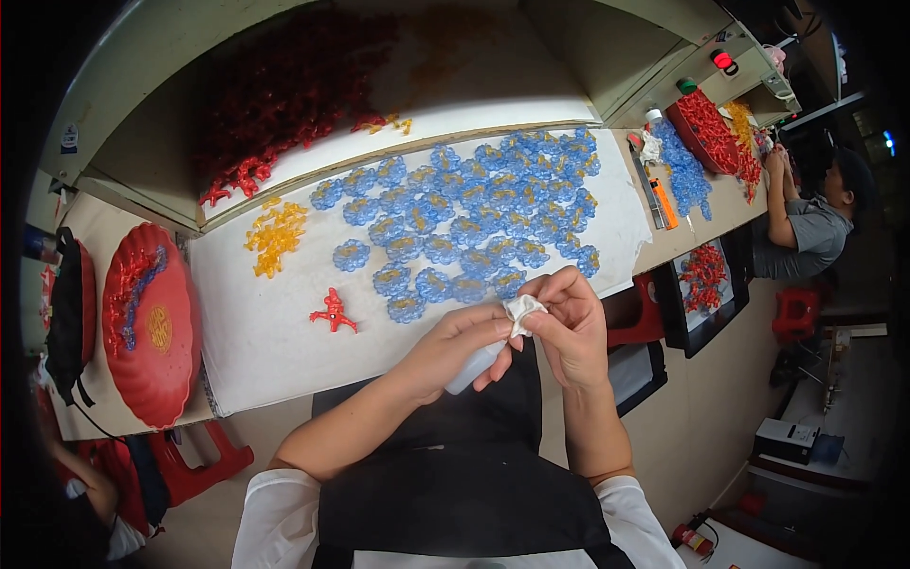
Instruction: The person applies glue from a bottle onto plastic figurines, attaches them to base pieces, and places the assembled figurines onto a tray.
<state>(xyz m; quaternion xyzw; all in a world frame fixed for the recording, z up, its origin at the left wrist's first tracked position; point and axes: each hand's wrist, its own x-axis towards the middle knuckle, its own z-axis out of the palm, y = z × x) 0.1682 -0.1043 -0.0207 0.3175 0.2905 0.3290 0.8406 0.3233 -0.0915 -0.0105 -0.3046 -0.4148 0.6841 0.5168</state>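
Note:
My left hand (466, 334) is wrapped round a pale translucent plastic bottle (474, 370), held at a tilt just over the near edge of the table. At the bottle's top is a crumpled white cloth or tissue (522, 309), which hides the tip. My right hand (572, 327) pinches that white piece between thumb and fingers, and my left thumb also touches it. Beyond my hands, many clear blue flower-shaped pieces (441, 249) with yellow on them lie on white paper. A single red branched piece (333, 311) lies to the left of them.
Yellow pieces (277, 237) lie in a small heap at the left. Farther left stands a red scalloped tray (161, 370) with red and blue pieces. A shelf (398, 144) behind holds a red pile. At right are an orange-handled tool (664, 205) and a seated co-worker (815, 218).

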